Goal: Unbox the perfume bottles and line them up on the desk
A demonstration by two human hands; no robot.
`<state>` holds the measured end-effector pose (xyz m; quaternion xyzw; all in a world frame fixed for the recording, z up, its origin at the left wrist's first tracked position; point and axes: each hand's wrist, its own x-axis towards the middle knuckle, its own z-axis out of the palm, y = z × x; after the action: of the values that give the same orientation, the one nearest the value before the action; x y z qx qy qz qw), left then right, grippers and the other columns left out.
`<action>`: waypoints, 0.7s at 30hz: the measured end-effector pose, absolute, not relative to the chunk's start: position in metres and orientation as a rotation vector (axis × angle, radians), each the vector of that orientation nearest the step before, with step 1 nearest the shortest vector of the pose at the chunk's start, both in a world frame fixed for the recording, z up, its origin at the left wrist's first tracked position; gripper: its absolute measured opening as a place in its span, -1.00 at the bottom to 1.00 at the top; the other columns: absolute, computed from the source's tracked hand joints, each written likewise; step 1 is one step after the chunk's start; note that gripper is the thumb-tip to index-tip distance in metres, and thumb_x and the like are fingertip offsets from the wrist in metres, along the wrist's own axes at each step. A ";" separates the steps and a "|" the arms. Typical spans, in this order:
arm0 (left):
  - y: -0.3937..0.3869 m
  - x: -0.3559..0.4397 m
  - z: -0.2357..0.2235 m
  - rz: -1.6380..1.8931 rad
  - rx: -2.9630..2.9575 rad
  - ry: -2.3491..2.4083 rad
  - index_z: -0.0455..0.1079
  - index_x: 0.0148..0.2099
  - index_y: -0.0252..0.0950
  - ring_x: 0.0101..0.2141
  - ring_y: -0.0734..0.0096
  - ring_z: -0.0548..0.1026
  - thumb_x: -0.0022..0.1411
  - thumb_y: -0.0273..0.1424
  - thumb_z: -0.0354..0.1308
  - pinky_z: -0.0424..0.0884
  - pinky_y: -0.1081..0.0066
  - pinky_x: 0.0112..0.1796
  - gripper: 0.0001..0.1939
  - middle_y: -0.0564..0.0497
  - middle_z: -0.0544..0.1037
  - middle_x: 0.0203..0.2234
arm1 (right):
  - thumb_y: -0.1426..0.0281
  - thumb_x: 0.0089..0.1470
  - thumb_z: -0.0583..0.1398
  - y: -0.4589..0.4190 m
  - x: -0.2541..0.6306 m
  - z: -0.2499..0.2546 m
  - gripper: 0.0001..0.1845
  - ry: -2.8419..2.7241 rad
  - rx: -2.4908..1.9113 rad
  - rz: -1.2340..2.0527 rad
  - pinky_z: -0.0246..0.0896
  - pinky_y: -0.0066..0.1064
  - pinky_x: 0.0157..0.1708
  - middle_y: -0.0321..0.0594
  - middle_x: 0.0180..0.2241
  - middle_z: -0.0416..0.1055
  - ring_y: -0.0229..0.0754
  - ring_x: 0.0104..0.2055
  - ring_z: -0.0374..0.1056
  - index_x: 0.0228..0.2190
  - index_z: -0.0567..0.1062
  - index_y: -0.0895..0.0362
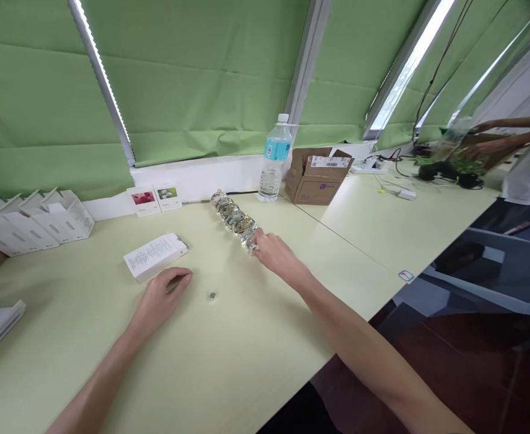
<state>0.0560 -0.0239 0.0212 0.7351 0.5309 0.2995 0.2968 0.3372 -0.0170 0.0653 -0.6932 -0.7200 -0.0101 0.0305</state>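
My right hand (274, 253) reaches forward, its fingers closed on the near end of a row of shiny, silvery wrapped pieces (233, 216). The row lies slantwise on the table, with small gold-coloured bits showing along it; what is inside the wrapping I cannot make out. My left hand (163, 298) rests on the table with fingers curled and tips together, nothing visible in it. Just beyond it lies a white printed box (154, 256) on its side. Between my hands sits a small silvery metal piece (212, 296).
Upright white boxes (34, 220) line the left, and two picture cards (144, 201) lean on the wall. At the back stand a water bottle (274, 160) and an open cardboard box (317, 181). Far right, another person's hands (486, 144) work near greenery and cables.
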 end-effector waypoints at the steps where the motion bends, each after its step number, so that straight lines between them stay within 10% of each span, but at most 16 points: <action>1: -0.024 0.056 0.022 0.797 1.953 1.411 0.46 -0.17 -0.19 -0.12 0.23 0.49 0.23 -0.12 -0.02 0.41 0.31 -0.10 -0.66 0.00 0.55 -0.15 | 0.42 0.15 0.09 -0.017 0.338 0.067 -0.76 -2.201 -2.156 -0.039 -0.02 -0.39 -0.47 -0.02 -0.34 0.46 -0.05 -0.32 0.39 -0.12 0.34 0.22; 10: -0.023 0.056 0.019 0.816 1.966 1.386 0.45 -0.17 -0.21 -0.12 0.25 0.48 0.24 -0.14 -0.03 0.39 0.30 -0.07 -0.66 -0.02 0.55 -0.16 | 0.23 0.15 0.13 -0.038 0.302 0.064 -0.72 -2.467 -1.417 0.474 0.06 -0.46 -0.40 -0.24 -0.39 0.50 -0.20 -0.33 0.37 -0.15 0.46 0.11; 21: -0.021 0.055 0.018 0.800 1.973 1.409 0.45 -0.17 -0.18 -0.13 0.23 0.50 0.23 -0.12 0.00 0.40 0.30 -0.08 -0.69 0.01 0.56 -0.17 | 0.37 0.18 0.07 -0.044 0.287 0.053 -0.83 -2.623 -1.166 0.354 0.13 -0.44 -0.27 -0.19 -0.27 0.46 -0.17 -0.24 0.36 -0.32 0.46 0.12</action>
<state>0.0550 -0.0210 0.0180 0.7397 0.5282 0.2997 0.2899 0.2867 -0.0445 0.0533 -0.4001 -0.8998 0.1214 0.1245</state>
